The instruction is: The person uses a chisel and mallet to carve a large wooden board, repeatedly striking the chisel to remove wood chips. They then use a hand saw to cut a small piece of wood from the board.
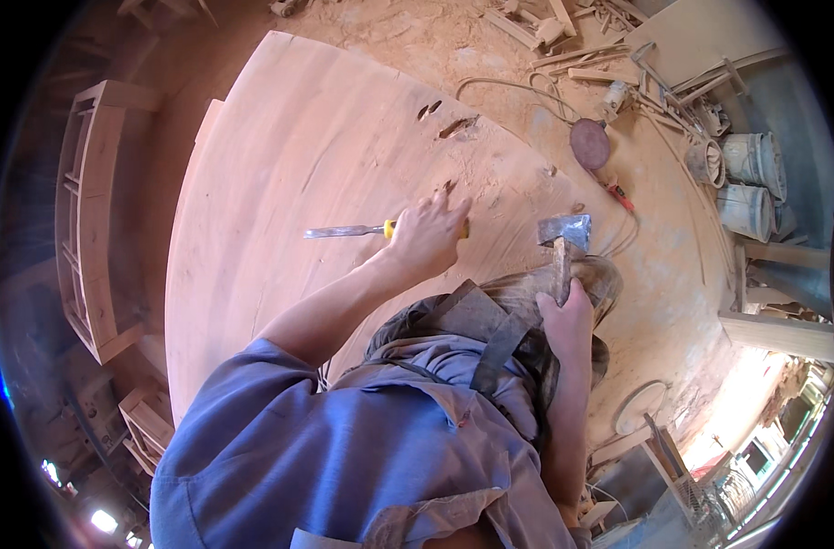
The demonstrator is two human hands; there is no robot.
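Observation:
A large pale wooden slab [280, 156] lies in front of me, with dark holes [456, 127] in its surface towards the far right. My left hand [428, 233] rests over the slab, closed round the yellow handle of a chisel [344, 231]. The chisel's metal blade points left, and the end of the handle shows past my fingers. Close to my fingertips is a small dark mark [448, 186] in the wood. In my right hand [566, 316], beside my knee, a hatchet [563, 231] is held by its wooden handle, head upward.
Right of the slab, a round sanding disc [590, 144] and a cable lie on the dusty floor. Wood scraps [582, 59] are heaped beyond. White buckets [745, 210] stand at the right, and a wooden frame [97, 220] stands at the left.

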